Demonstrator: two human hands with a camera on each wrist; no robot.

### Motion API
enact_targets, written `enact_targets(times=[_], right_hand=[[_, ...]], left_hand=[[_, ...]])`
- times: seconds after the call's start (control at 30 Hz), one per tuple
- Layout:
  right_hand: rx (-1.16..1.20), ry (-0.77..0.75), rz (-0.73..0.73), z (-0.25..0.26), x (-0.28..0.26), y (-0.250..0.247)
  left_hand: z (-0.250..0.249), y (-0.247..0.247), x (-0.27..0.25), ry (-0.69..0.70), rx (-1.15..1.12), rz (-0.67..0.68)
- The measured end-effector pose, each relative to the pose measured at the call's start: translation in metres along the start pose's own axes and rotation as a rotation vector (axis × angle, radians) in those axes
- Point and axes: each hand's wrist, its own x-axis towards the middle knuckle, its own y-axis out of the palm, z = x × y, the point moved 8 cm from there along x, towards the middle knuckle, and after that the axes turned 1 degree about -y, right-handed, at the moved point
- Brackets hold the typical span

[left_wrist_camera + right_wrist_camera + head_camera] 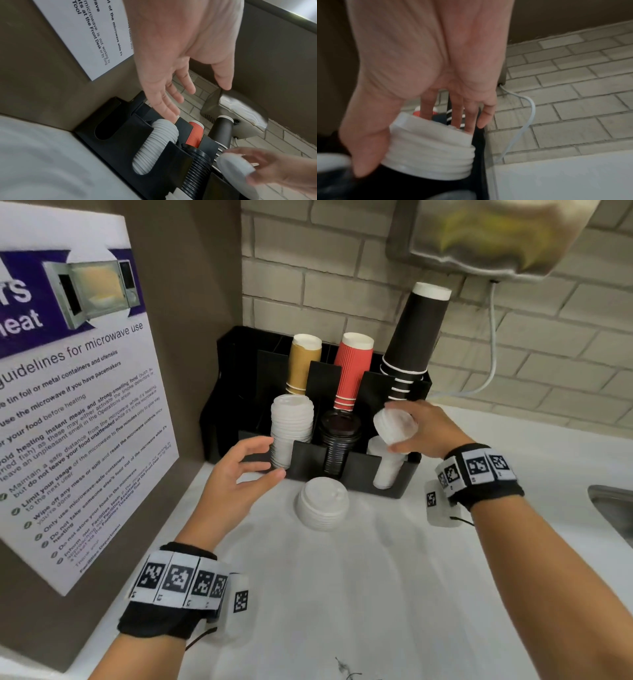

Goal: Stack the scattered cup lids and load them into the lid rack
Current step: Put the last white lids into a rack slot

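Step in hand: loading. Your right hand grips a short lid stack, thumb on one side and fingers on the other, tilted over the rack at its right slot. That slot already holds white lids partway up; the held stack sits just above them, and whether it touches them cannot be told from the head view. In the right wrist view the grip reads firm, fingers reaching over the stack's far edge.

Your left hand is empty, fingers spread and loosely curved, hovering at the rack's front left corner just beside the left slot's white lids. It may brush the rack wall; contact is not clear.

Middle slot: black lids. Behind them, cup columns, tan, red and black.

One more stack of white lids sits on the counter just in front of the rack, not yet loaded.

Judgement: the task is well along, with one stack going in and one left.

Next move calls for:
- levelling the held stack so it nests on the lids below
- lowering it straight between the slot walls, then letting go
- steadying the rack with your left hand if it shifts
- then fetching the counter stack.

Risk: a tilted entry could catch on the slot wall and fan the lids.
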Motion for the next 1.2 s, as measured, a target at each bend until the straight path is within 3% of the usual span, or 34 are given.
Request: enact_targets(times=[0.1, 0.53, 0.77, 0.97, 1.07, 1.2], right_hand=[[-0.115, 0.016, 0.093, -0.004, 0.007, 0.014], [-0.447, 0.055, 0.247, -0.004, 0.013, 0.042], [-0.470, 0.024, 0.213, -0.003, 0.010, 0.053], [-0.756, -0.023, 0.187, -0.001, 0.000, 0.071], [-0.897, 0.013, 0.218, -0.006, -0.010, 0.084], [-0.879, 0.121, 0.326, -0.008, -0.018, 0.090]], left_hand=[[-0.002, 0.003, -0.003, -0.011, 0.009, 0.015], [-0.002, 0.001, -0.006, -0.025, 0.063, 0.007], [0.000, 0.002, -0.006, -0.026, 0.071, -0.004], [0.000, 0.006, -0.005, -0.021, 0.070, -0.001], [0.000, 0.004, -0.006, -0.020, 0.070, -0.009], [0.000, 0.000, -0.007, -0.013, 0.085, -0.017]])
